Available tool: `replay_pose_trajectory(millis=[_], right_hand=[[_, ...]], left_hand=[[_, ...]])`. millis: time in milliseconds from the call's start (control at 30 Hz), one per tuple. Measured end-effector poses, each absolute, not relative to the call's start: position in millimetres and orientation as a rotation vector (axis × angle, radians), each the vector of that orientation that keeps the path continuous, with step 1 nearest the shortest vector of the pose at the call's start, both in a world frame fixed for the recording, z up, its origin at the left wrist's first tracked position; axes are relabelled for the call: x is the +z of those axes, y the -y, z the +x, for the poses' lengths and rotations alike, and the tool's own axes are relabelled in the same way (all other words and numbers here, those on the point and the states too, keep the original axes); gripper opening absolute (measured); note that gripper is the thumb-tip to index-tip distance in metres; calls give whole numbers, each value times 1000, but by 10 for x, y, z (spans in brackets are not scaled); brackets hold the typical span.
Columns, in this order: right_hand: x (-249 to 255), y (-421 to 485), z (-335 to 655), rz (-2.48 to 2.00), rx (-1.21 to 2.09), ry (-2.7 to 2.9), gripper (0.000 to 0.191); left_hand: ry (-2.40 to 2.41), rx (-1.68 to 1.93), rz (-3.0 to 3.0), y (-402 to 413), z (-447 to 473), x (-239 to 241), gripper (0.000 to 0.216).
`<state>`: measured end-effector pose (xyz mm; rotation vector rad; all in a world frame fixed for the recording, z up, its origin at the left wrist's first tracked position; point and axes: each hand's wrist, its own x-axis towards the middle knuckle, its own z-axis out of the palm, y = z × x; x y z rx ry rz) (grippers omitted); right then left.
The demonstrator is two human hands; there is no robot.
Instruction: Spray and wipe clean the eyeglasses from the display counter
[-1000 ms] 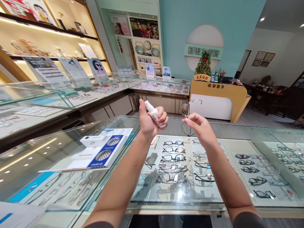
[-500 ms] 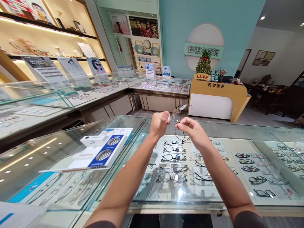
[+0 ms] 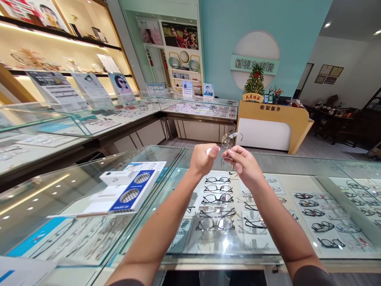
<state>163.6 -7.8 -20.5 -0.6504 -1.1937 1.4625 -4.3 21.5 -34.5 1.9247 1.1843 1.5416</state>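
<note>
My right hand (image 3: 245, 165) pinches a pair of thin-rimmed round eyeglasses (image 3: 227, 140) at the middle. The glasses are held upright on end, one lens above the fingers and one below, over the far edge of the glass counter (image 3: 285, 159). A pale tag (image 3: 235, 135) hangs at the upper lens. Just left of the glasses, my left hand (image 3: 203, 159) is closed in a fist around a small white thing (image 3: 209, 151), mostly hidden, its kind unclear. Whether the left hand touches the glasses cannot be told. Several dark-rimmed glasses (image 3: 218, 198) lie in the counter below.
On the counter at left stands a blue and white box (image 3: 135, 190) beside a small white box (image 3: 116, 177). More display cases (image 3: 160, 104) run along the left and back. A yellow and white cashier desk (image 3: 264, 133) bears a plant (image 3: 255, 81).
Both hands have shifted slightly to the right. The glasses have turned, their lenses now facing more toward me. My left fist has come round, showing more of the white thing.
</note>
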Motion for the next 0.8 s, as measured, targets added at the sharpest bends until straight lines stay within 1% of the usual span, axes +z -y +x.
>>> replay_pose_trajectory(millis=[200,367,467,533,633,700,733,800], right_hand=[[-151,78,1680,-609,1419,1097,40],[-147,70,1692,-602,1448,1079,42],[-132,55,1724,-597,1452,1049,41],[-118,49,1747,-585,1456,1029,41],[-100,47,1770,-576,1454,1014,42],[-91,48,1777,-574,1451,1014,42],[-87,50,1778,-573,1453,1013,42],[-81,53,1778,-576,1461,1008,44]], left_hand=[[-1159,1336,2074,-140,70,-338,77],[-1087,1398,2000,-121,68,-332,75],[-1147,1447,1983,-185,-84,-285,72],[-1263,1463,1963,-283,-248,-260,65],[-1555,1364,1951,-505,-542,-279,41],[-1734,1192,1988,-675,-734,-344,25],[-1845,1075,1980,-756,-822,-391,21],[-1947,990,1935,-896,-973,-503,17]])
